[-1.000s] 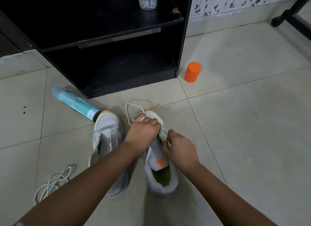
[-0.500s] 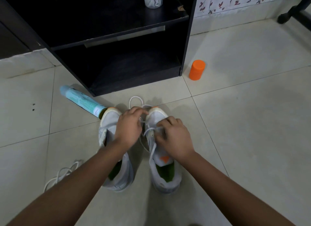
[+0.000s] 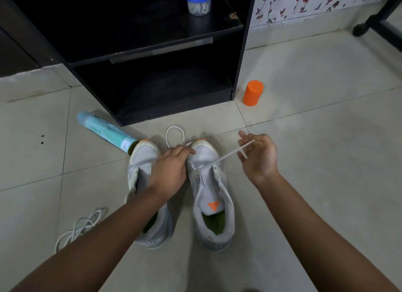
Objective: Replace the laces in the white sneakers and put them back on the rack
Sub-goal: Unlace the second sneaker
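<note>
Two white sneakers stand side by side on the tiled floor, toes pointing at the rack. The right sneaker has an orange triangle on its tongue and a white lace running through its front eyelets. My right hand pinches one end of that lace, drawn taut up and to the right. My left hand rests between the toes and holds the other end, which loops out in front. The left sneaker is partly hidden under my left forearm. The black rack stands just behind.
A loose white lace lies coiled on the floor at the left. A teal spray can lies against the left sneaker's toe. An orange jar stands right of the rack. A blue-lidded jar sits on the rack's shelf.
My right hand has left the sneaker's eyelets and moved up and to the right, drawing the lace out taut. My left hand stays at the toe.
</note>
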Tool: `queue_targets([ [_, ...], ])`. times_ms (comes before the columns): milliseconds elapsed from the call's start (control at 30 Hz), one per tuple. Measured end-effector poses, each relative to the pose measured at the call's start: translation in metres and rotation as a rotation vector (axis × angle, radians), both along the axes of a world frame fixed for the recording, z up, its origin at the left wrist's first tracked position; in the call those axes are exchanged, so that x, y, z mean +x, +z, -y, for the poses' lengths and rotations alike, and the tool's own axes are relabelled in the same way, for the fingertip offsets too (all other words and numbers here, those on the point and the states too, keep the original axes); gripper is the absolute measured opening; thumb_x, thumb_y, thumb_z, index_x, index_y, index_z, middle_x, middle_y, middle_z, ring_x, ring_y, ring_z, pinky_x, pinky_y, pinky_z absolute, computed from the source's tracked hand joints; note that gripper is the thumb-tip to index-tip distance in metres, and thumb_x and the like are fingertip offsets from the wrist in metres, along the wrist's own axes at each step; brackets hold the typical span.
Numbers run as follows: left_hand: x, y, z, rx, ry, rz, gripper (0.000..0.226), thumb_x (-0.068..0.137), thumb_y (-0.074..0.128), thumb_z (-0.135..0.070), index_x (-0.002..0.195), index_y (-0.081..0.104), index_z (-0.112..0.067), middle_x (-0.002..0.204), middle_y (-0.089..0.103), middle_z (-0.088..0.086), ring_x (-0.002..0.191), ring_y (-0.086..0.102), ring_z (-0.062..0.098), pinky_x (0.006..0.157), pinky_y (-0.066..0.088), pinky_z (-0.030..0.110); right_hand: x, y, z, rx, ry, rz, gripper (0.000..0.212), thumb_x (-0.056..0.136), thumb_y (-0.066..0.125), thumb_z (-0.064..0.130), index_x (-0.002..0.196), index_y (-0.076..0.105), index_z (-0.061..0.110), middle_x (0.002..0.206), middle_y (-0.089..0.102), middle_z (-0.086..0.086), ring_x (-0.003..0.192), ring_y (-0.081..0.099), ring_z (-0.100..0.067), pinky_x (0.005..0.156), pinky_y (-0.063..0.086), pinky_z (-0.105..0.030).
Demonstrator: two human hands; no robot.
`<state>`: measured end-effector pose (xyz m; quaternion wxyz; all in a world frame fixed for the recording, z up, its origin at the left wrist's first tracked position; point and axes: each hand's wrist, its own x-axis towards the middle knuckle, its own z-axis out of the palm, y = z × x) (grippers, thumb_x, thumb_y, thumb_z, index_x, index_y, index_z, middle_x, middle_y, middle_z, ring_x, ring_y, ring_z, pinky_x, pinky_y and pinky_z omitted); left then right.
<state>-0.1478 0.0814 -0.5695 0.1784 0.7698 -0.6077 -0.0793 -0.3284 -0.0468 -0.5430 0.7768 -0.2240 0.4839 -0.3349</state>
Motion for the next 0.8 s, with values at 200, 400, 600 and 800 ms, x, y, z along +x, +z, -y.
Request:
queue_targets([
  [200,-0.006,-0.002,0.001,0.051,-0.135,0.142,0.027,0.075,0.055,-0.015,0.096,0.068,-0.026,0.098,0.067,-0.008,0.093,0.062,0.022,0.083,0.042,0.032,-0.011,-0.026,-0.027,-0.060,0.343,-0.588,0.012,0.090,0.056,0.031,0.095,0.057,0.020,0.093,0.054,-0.001,0.089,0.050,-0.017,0.085,0.040,-0.034],
  [400,0.001,-0.004,0.002,0.052,-0.189,0.328,0.017,0.078,0.050,-0.028,0.078,0.066,-0.025,0.078,0.066,-0.007,0.075,0.063,0.020,0.080,0.038,0.032,0.011,-0.013,-0.071,-1.188,0.572,-1.127,0.039,0.077,0.046,0.061,0.083,0.071,0.032,0.093,0.056,0.005,0.095,0.046,-0.019,0.077,0.035,-0.031],
  [600,0.013,0.020,0.001,-0.100,0.360,-0.146,0.009,0.094,0.047,-0.013,0.094,0.055,-0.013,0.094,0.056,0.008,0.077,0.055,0.028,0.075,0.041,0.037,0.013,-0.031,-0.075,-0.988,0.793,-1.106,0.025,0.079,0.064,0.043,0.078,0.071,0.019,0.103,0.052,-0.003,0.105,0.046,-0.025,0.083,0.041,-0.034],
  [800,0.025,0.019,-0.001,-0.102,0.202,0.192,0.027,0.083,0.058,-0.013,0.110,0.059,-0.017,0.106,0.062,0.006,0.095,0.058,0.030,0.084,0.042,0.044,0.013,-0.034,-0.076,-1.032,0.776,-1.058,0.023,0.081,0.066,0.038,0.077,0.069,0.015,0.101,0.051,-0.003,0.101,0.048,-0.024,0.079,0.045,-0.032],
])
